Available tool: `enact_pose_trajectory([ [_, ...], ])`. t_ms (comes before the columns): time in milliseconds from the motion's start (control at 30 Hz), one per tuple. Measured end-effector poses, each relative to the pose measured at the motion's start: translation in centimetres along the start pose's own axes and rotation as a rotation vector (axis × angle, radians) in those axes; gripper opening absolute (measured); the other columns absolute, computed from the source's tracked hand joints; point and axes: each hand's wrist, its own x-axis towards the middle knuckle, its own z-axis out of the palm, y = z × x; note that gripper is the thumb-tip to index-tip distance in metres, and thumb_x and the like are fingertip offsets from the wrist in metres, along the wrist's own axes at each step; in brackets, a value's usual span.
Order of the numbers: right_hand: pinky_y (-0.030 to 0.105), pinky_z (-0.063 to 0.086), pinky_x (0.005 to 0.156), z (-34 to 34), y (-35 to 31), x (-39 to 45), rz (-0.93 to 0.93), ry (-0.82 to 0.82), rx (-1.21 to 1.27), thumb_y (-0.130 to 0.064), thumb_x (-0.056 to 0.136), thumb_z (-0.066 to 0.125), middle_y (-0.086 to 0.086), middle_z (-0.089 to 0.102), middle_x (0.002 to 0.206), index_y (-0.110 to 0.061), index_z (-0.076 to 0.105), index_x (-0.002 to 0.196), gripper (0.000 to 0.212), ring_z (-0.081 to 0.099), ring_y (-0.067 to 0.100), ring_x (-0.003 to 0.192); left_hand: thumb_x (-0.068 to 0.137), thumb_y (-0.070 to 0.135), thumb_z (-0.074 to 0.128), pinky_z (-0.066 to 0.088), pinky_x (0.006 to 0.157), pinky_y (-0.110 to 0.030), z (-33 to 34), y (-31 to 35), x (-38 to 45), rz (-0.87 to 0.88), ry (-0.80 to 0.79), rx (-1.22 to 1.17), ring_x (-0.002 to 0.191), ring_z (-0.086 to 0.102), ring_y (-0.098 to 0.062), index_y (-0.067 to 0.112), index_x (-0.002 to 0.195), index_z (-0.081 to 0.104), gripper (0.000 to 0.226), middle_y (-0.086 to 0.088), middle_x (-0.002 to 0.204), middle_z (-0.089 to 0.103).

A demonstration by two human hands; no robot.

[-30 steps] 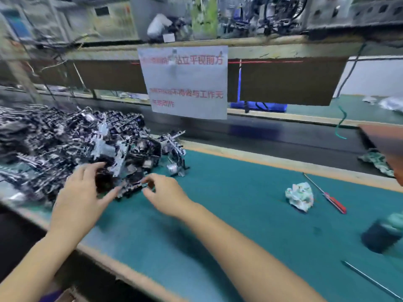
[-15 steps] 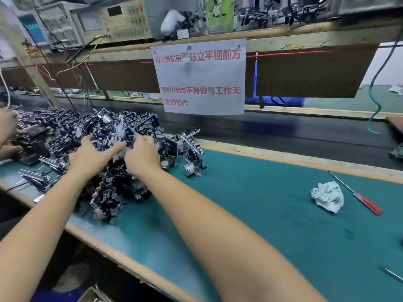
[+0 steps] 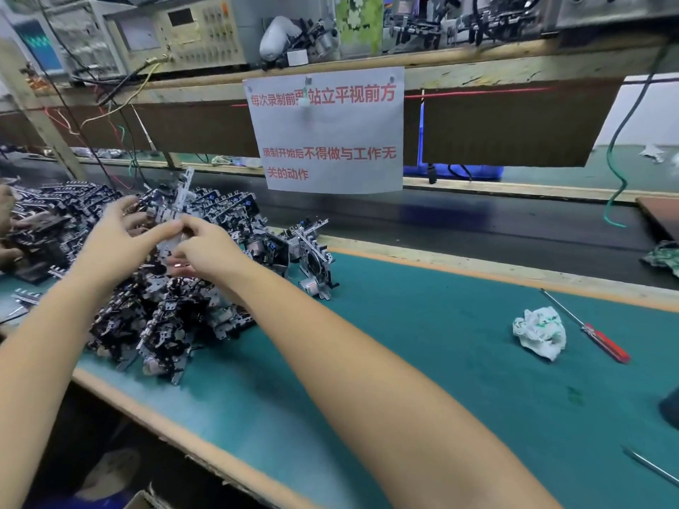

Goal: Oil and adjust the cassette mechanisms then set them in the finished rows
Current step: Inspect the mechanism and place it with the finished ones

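Note:
A big heap of black and silver cassette mechanisms [image 3: 176, 310] covers the left of the green mat [image 3: 422, 361]. Above the heap both hands hold one cassette mechanism [image 3: 175, 211], tilted on end with a silver bar sticking up. My left hand [image 3: 117, 240] grips it from the left, thumb across its face. My right hand [image 3: 205, 247] pinches its right side with thumb and fingers. One mechanism [image 3: 316, 255] stands apart at the heap's right edge.
A crumpled white rag [image 3: 540, 332] and a red-handled screwdriver [image 3: 595, 332] lie on the mat at right. A thin metal rod [image 3: 650, 472] lies bottom right. Another person's hand [image 3: 7, 214] shows at far left. A paper notice [image 3: 327, 130] hangs from the shelf.
Both hands went from the near edge of the heap up onto its top and lifted one mechanism clear, now tilted upright between them. The camera has swung left.

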Motion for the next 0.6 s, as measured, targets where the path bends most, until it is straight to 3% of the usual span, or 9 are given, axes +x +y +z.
enact_pose_trajectory([
  [67, 0.043, 0.047, 0.097, -0.5, -0.9, -1.6, -0.062, 0.010, 0.036, 0.013, 0.091, 0.040, 0.019, 0.037, 0.144, -0.010, 0.024, 0.148, 0.064, 0.053, 0.027, 0.106, 0.063, 0.057, 0.071, 0.035, 0.106, -0.043, -0.6, 1.6, -0.7, 0.079, 0.019, -0.014, 0.127, 0.045, -0.020, 0.026, 0.144, 0.030, 0.096, -0.003, 0.142, 0.047],
  [167, 0.040, 0.046, 0.099, -2.4, -1.4, -5.3, -0.136, 0.061, 0.058, 0.004, 0.092, 0.046, 0.014, 0.041, 0.144, -0.009, 0.030, 0.146, 0.058, 0.050, 0.029, 0.123, 0.056, 0.059, 0.074, 0.036, 0.106, -0.042, -0.2, 4.6, -2.4, 0.274, 0.036, 0.033, 0.122, 0.049, -0.013, 0.038, 0.135, 0.036, 0.090, 0.003, 0.132, 0.055],
  [233, 0.039, 0.046, 0.100, -4.6, -1.4, -8.8, -0.164, 0.114, 0.081, -0.001, 0.093, 0.049, 0.009, 0.047, 0.139, -0.008, 0.036, 0.143, 0.052, 0.054, 0.022, 0.116, 0.054, 0.061, 0.079, 0.036, 0.103, -0.033, 1.4, 6.9, -4.3, 0.427, -0.006, 0.068, 0.118, 0.051, -0.005, 0.050, 0.127, 0.036, 0.085, 0.009, 0.124, 0.058],
  [300, 0.034, 0.047, 0.097, -7.1, -1.1, -13.1, -0.174, 0.177, 0.125, -0.002, 0.093, 0.049, -0.003, 0.056, 0.120, -0.009, 0.047, 0.132, 0.040, 0.056, 0.009, 0.102, 0.052, 0.066, 0.080, 0.035, 0.101, -0.023, 4.0, 9.3, -6.8, 0.522, -0.116, 0.038, 0.115, 0.050, 0.004, 0.054, 0.124, 0.033, 0.087, 0.017, 0.118, 0.058],
  [400, 0.021, 0.046, 0.088, -10.3, -0.5, -20.2, -0.188, 0.283, 0.027, -0.006, 0.091, 0.053, -0.021, 0.064, 0.096, -0.026, 0.061, 0.105, 0.025, 0.057, -0.003, 0.091, 0.050, 0.060, 0.074, 0.037, 0.100, -0.012, 9.0, 11.9, -10.8, 0.579, -0.332, -0.116, 0.114, 0.052, 0.007, 0.051, 0.121, 0.037, 0.082, 0.023, 0.116, 0.057],
  [500, 0.010, 0.045, 0.077, -12.6, -0.2, -27.0, -0.175, 0.427, -0.157, -0.023, 0.078, 0.056, -0.022, 0.069, 0.090, -0.034, 0.068, 0.090, 0.019, 0.057, -0.007, 0.080, 0.047, 0.050, 0.080, 0.046, 0.090, -0.013, 13.6, 13.3, -14.6, 0.471, -0.622, -0.324, 0.105, 0.061, 0.000, 0.041, 0.119, 0.045, 0.081, 0.015, 0.111, 0.065],
  [600, 0.007, 0.044, 0.069, -14.0, 0.2, -32.5, -0.186, 0.629, -0.372, -0.031, 0.079, 0.053, -0.020, 0.072, 0.086, -0.034, 0.074, 0.086, 0.022, 0.061, -0.008, 0.076, 0.048, 0.035, 0.080, 0.048, 0.089, -0.030, 18.3, 13.9, -17.9, 0.127, -1.102, -0.571, 0.104, 0.065, -0.023, 0.030, 0.121, 0.052, 0.078, -0.001, 0.113, 0.068],
])
